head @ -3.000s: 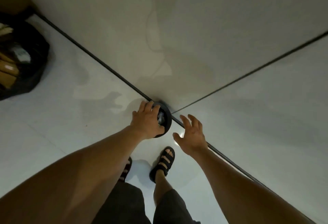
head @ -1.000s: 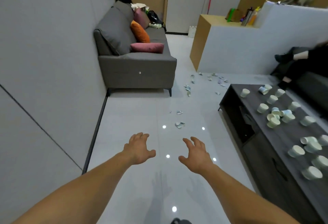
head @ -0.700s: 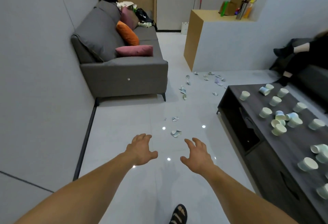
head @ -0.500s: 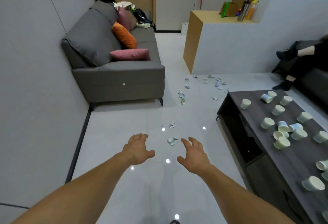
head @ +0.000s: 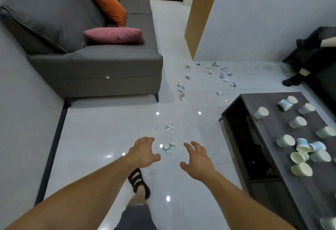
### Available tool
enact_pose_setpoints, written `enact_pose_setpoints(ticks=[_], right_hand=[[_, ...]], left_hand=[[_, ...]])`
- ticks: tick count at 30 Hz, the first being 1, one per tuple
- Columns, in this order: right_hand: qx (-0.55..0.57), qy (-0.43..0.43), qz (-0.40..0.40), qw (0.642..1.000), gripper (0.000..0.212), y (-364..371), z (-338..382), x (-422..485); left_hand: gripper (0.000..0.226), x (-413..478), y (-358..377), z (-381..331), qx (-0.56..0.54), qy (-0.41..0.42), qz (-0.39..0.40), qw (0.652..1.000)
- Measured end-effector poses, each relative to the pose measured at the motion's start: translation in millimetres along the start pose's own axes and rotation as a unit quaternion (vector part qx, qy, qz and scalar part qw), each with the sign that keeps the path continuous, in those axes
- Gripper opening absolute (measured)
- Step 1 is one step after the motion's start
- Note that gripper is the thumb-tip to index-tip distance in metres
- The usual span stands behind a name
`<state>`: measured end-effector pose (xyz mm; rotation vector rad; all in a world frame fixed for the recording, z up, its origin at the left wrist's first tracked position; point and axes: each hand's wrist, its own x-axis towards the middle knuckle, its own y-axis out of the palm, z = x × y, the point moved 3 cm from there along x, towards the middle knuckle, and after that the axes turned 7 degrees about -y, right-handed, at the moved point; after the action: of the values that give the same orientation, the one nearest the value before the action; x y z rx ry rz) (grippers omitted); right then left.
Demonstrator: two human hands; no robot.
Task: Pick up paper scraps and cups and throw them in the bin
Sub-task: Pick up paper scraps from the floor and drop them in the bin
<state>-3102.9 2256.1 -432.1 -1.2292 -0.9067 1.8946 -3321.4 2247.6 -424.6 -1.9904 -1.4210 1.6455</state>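
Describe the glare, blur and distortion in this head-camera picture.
Head view: small bright light reflections dot the glossy floor, one right beside the nearest scraps; slight motion smear softens the pink cushion and the sandal; the wide lens tilts and stretches the sofa and table; lighting is dim and even.

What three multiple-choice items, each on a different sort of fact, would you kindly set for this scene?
1. Where are the paper cups? A) on the dark table B) in a bin C) on a chair
2. What colour is the cushion leaning on the sofa back? A) green B) orange C) white
3. How are the left hand and right hand? A) gripping cups B) pinching scraps C) open and empty
1 A: cups scatter over its top. 2 B: it is plainly orange. 3 C: both spread, holding nothing.
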Motion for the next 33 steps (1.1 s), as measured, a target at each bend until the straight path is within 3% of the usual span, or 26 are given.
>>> enact_pose_setpoints(ticks=[9, 19, 26, 33], right_hand=[[0.012, 0.053, 0.093, 0.994, 0.074, 62, -42, 205], [-0.001, 0.063, 0.162, 0.985, 0.074, 289, -161, 399], [-0.015, 0.019, 0.141, 0.990, 0.070, 418, -210, 491], [-0.019, 0.031, 0.081, 0.996, 0.056, 478, -231, 532]], left_hand=[[0.083, 216, -3, 17, -0.012, -0.019, 0.093, 0.995], [0.079, 438, 173, 86, -0.096, -0.097, 0.137, 0.981], [0.076, 527, 289, 135, -0.118, -0.152, 0.124, 0.973], [0.072, 552, 337, 158, -0.124, -0.180, 0.139, 0.966]])
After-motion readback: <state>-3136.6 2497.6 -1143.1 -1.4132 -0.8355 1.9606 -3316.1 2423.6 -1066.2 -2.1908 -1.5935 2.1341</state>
